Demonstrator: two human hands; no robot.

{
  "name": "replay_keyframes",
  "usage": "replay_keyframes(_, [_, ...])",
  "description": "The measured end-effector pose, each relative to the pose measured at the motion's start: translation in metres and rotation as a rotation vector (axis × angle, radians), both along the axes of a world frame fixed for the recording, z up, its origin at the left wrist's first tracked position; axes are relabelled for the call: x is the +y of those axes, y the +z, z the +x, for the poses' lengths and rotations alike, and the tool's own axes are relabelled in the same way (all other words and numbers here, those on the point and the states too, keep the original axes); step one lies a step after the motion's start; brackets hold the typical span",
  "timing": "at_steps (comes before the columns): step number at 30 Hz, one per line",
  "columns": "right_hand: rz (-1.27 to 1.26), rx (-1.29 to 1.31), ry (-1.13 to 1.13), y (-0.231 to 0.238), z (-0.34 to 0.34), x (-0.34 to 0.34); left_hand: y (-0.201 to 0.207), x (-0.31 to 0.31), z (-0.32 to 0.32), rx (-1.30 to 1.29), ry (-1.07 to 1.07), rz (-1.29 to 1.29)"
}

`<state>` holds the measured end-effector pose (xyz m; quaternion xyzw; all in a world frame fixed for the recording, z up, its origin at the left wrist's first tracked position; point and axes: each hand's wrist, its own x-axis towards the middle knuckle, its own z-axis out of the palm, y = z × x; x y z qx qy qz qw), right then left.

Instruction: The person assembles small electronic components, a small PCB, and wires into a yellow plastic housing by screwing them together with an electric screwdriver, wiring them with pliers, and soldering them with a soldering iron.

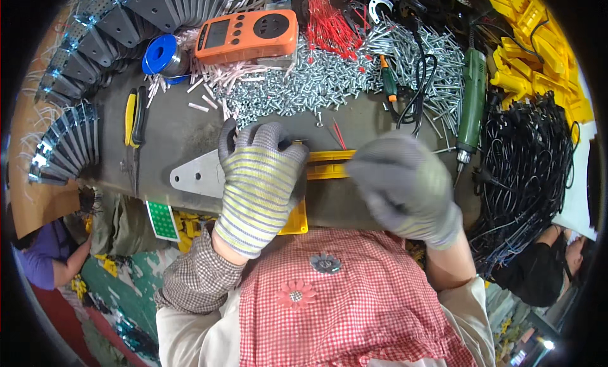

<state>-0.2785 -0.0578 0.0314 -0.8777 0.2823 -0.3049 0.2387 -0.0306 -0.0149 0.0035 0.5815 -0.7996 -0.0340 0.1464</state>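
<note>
My left hand (258,183), in a striped knit glove, has its fingers curled over a yellow plastic housing (329,170). The housing shows between my hands and also below my left palm. From under that hand a flat grey metal plate (197,175) with holes sticks out to the left. My right hand (405,186), gloved too, is smeared by motion at the housing's right end; its fingers cannot be made out. Just beyond the housing lie thin red wires (339,136) and a loose screw (319,120).
Past my hands are a screw heap (304,82), orange multimeter (250,36), solder spool (166,56) and red wire bundle (332,25). Yellow-handled pliers (134,123) lie left. A green electric screwdriver (472,101), black cables (525,170) and yellow housings (525,50) are right. Other people sit at both sides.
</note>
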Motion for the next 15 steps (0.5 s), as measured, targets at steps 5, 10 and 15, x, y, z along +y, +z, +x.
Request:
replay_keyframes(5, [-0.038, 0.175, -0.055, -0.036, 0.038, 0.006, 0.009, 0.035, 0.009, 0.028, -0.074, -0.155])
replay_keyframes(10, [-0.050, 0.226, -0.030, -0.029, 0.047, 0.009, 0.007, 0.075, 0.022, -0.301, -0.301, -0.062])
replay_keyframes(15, [0.022, 0.158, -0.065, -0.023, 0.055, 0.005, 0.016, 0.064, 0.012, -0.335, -0.307, 0.024])
